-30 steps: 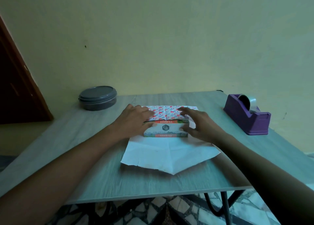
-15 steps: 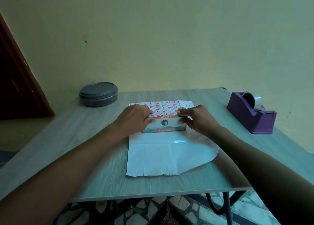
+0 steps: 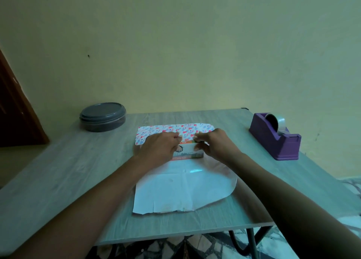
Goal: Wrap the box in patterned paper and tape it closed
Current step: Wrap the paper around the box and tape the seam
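item: my left hand (image 3: 158,148) and right hand (image 3: 214,144), each pinching patterned paper (image 3: 175,130) onto box (image 3: 188,151). risk: uneven pull skews the fold.

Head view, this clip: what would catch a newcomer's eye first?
Mid-table, the left hand and right hand pinch the far flap of the patterned paper folded over the top of a tea box. The paper's white underside spreads toward the near edge of the table. A purple tape dispenser sits far right, a grey lidded container far left.
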Motion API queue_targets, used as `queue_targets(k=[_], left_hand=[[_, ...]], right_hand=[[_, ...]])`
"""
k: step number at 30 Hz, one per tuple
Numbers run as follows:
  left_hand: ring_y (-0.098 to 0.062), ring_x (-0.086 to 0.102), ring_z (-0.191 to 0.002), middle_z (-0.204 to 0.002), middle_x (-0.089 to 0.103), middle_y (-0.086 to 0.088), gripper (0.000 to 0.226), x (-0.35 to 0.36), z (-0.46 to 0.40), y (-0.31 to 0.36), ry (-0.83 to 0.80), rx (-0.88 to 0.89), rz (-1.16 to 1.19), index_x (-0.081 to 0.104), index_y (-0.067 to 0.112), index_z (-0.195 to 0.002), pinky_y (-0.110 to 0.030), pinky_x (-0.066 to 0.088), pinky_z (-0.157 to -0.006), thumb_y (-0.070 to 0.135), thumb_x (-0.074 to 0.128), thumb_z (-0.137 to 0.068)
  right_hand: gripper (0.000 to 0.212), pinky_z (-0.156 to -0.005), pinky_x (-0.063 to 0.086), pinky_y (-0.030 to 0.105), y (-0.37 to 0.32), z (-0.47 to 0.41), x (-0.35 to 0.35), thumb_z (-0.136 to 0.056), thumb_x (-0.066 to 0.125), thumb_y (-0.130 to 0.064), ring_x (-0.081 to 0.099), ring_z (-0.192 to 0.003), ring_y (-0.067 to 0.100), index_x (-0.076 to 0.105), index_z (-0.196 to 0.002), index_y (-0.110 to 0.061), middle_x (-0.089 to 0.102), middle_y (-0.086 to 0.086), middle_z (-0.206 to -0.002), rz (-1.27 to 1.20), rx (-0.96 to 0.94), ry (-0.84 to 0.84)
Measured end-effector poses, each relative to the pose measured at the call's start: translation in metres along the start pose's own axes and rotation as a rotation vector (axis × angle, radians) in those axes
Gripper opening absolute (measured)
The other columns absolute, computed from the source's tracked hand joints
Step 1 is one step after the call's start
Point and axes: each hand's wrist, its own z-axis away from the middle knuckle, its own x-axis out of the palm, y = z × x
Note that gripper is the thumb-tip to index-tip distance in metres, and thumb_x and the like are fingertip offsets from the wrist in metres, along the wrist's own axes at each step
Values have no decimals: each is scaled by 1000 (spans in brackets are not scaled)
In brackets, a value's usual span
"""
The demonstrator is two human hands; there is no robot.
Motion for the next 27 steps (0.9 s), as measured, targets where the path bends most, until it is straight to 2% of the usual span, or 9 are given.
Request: queue_targets(k=[4,10,13,16,18,21,22,24,27], left_hand=[[-24,67,-116,-123,72,9,26,0,1,2,66,-92,68,72,29,-117,-41,56,-85,39,57,-98],[-29,69,-105,-110,77,3,34,2,5,5,111,-172,135,75,26,-107,-39,55,-80,52,58,-94],[-31,70,-105,-109,77,1,33,7,8,6,115,-234,155,76,25,-107,-41,55,-83,49,57,-93],[-33,71,-89,-93,77,-4,16,15,10,14,213,-230,158,72,19,-93,-40,52,-80,33,64,-92],[-28,72,-89,-88,74,-1,5,24,10,25,273,-264,129,68,20,-87,-46,43,-96,16,66,-89],[-21,65,-115,-109,73,5,28,37,14,38,312,-386,183,70,23,-103,-65,28,-108,2,69,-86],[-22,60,-126,-122,72,2,36,43,16,37,320,-373,226,71,21,-112,-64,30,-109,-3,68,-86],[-28,48,-140,-140,64,-4,46,52,20,34,306,-312,306,66,14,-129,-49,37,-115,-10,63,-89],[-28,44,-142,-145,60,-1,51,54,25,31,327,-304,329,64,14,-135,-46,44,-111,-12,61,-90]], right_hand=[[19,-67,61,48,1,0,0,-80,71,-23,74,-83,39,81,-90,-11,79,12,-92,-11,34,-2],[28,-85,63,50,3,10,12,-84,81,-11,73,-113,30,80,-112,-9,77,9,-121,5,65,7],[34,-87,63,48,2,16,18,-82,83,-9,72,-116,27,79,-116,-10,74,8,-127,-11,85,41],[38,-69,63,42,-6,21,17,-81,85,-10,72,-110,32,78,-119,-12,74,8,-124,49,98,67],[39,-52,53,36,-13,25,15,-78,88,-14,69,-99,38,78,-116,-12,69,14,-112,136,87,108],[43,-48,46,34,-17,27,14,-79,87,-19,60,-84,39,76,-121,-15,57,17,-101,184,131,136],[46,-50,49,37,-19,28,15,-83,84,-20,60,-84,40,74,-127,-18,56,17,-100,158,179,124],[49,-62,53,42,-26,30,15,-95,72,-26,62,-89,43,63,-143,-23,58,16,-103,87,296,39],[52,-73,48,43,-33,34,20,-104,58,-27,61,-94,43,49,-155,-27,65,21,-102,-20,382,-42]])
